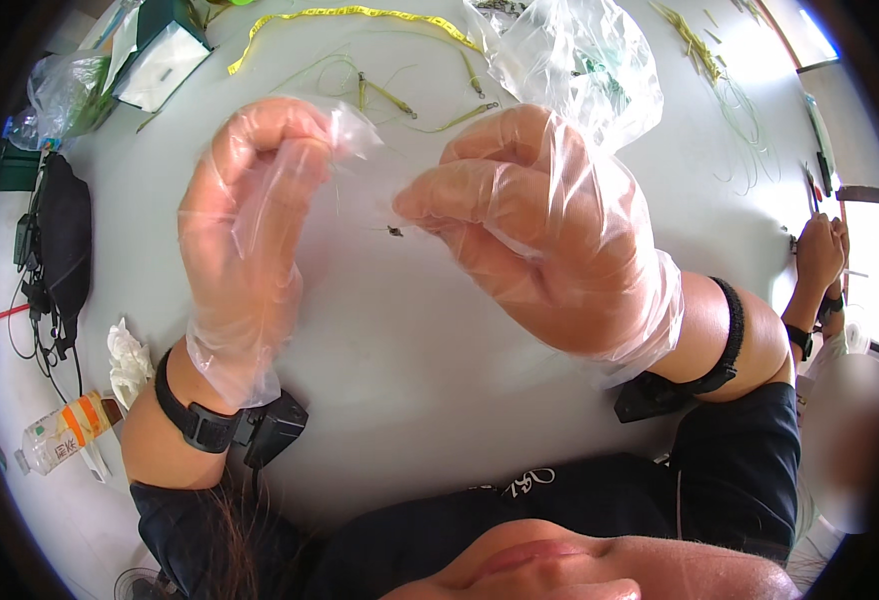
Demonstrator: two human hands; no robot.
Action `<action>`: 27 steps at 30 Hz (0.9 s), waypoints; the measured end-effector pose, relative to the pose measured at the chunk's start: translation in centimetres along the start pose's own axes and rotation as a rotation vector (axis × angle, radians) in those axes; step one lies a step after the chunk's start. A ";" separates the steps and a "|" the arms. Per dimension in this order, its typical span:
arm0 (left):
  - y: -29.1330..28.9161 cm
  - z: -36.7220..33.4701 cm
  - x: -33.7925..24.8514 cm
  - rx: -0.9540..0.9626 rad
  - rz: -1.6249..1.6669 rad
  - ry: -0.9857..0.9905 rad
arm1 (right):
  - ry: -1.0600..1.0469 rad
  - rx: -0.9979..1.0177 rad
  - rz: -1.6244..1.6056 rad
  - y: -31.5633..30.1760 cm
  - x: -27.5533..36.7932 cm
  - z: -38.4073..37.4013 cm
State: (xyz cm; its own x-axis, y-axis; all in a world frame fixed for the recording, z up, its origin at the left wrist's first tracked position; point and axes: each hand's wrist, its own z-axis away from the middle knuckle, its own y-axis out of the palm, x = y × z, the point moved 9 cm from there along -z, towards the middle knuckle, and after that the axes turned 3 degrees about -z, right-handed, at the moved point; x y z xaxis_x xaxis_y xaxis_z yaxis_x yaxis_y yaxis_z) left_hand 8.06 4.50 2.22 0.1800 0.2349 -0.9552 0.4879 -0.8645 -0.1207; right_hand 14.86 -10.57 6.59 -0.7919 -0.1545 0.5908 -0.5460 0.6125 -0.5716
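Both my hands are in clear, loose plastic gloves above the grey-white table (390, 400). My left hand (255, 200) is closed in a pinch, thumb against bent fingers. A thin pale-green strand (339, 190) hangs at its fingertips. To its right, my right hand (550, 215) is also pinched, pointing left. A small dark metal fitting (395, 231) shows just beneath its fingertips; the pinch hides the rest. Beyond the hands lie short green braided pieces (392, 100) with small metal ends and loose strands.
A yellow tape measure (355, 12) curves along the far edge. Crumpled clear plastic (600, 70) lies beyond my right hand, and a bundle of green strands (700, 50) at far right. At left are a black pouch (65, 225), tissue (130, 355) and bottle (65, 432). Another person's hands (822, 250) are at right.
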 end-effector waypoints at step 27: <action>3.5 0.9 1.0 0.323 0.119 -0.229 | 0.111 -0.004 -0.072 0.3 -1.8 0.3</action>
State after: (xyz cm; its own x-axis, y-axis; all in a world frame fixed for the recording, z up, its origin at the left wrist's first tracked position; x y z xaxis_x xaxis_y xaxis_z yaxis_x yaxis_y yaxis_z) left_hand 9.18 1.32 0.55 0.0061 0.0518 -0.9986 0.1754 -0.9832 -0.0499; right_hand 16.02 -10.34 5.19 -0.7154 -0.1110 0.6898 -0.5987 0.6063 -0.5234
